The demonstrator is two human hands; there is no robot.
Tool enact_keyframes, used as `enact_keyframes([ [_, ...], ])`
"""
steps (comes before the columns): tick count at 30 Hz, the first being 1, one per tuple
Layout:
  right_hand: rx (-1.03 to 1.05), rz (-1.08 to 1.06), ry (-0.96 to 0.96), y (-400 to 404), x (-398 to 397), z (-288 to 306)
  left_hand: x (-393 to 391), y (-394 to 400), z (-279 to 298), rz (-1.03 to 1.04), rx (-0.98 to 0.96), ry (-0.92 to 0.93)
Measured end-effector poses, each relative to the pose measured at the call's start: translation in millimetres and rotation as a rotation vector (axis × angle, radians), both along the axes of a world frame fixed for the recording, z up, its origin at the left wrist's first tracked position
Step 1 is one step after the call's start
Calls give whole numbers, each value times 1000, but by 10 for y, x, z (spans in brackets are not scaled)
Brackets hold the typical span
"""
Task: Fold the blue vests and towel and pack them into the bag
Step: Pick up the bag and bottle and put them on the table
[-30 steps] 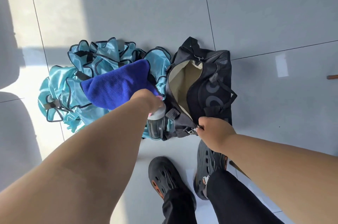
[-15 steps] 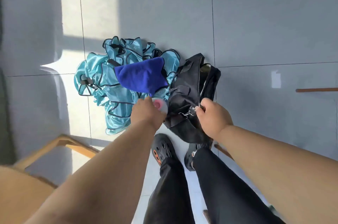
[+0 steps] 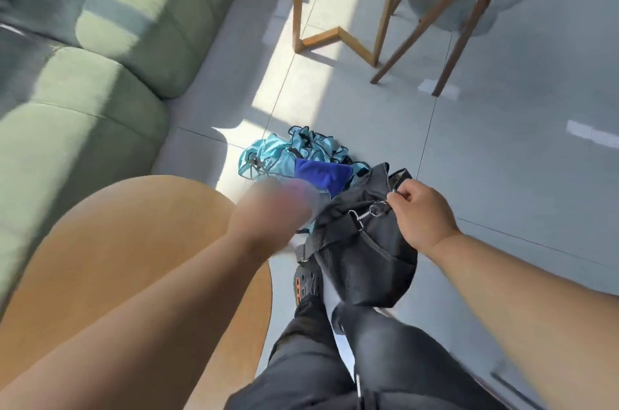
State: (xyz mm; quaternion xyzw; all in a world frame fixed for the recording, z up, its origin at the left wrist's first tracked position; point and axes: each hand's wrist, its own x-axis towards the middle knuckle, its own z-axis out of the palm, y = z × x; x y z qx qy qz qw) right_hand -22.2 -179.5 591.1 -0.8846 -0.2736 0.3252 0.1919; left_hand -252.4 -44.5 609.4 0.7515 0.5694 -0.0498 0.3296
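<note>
Sofa: a green sofa (image 3: 83,68) ran along the left edge of the view, with a round wooden table (image 3: 110,242) below it under the left forearm.
Left hand: the left hand (image 3: 271,212) was smeared by motion over the near edge of the pile; a pinkish blur sat at its knuckles, and whether it gripped anything could not be told.
Vests: the light-blue vests (image 3: 284,155) lay crumpled and unfolded on the tiled floor (image 3: 502,158), near the table's far edge.
Towel: the dark-blue towel (image 3: 321,173) lay bunched on top of the vests, touching the bag's left side.
Bag: the black duffel bag (image 3: 365,252) hung off the floor in front of the legs, its strap clip (image 3: 361,218) showing.
Right hand: the right hand (image 3: 418,212) was curled tight round the bag's top edge by the clip.
Stool: wooden stool legs (image 3: 338,38) stood at the far edge of the floor.
Step advice: the bag probably wants setting down mouth-up beside the pile, so both hands are free to spread and fold one vest at a time.
Change: one second before, the bag sat open on the floor; here it was lifted and sagging shut, and the view had risen to take in the sofa and table. The bottle then seen under the left hand was no longer distinguishable.
</note>
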Motion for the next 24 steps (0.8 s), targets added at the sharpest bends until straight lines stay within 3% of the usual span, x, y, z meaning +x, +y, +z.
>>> enact_keyframes([
  [8,165,376,42,600,-753,1252,-1009,-108,1366,284,188,-86],
  [12,263,561,63,827,-1213,1725,-1692,-484,1748,570,234,-78],
  [20,338,950,155,917,-2608,2141,-3291,-1928,1952,1047,215,17],
  [24,298,1167,179,615,-3559,2191,-4150,-2746,1772,1344,94,-5],
])
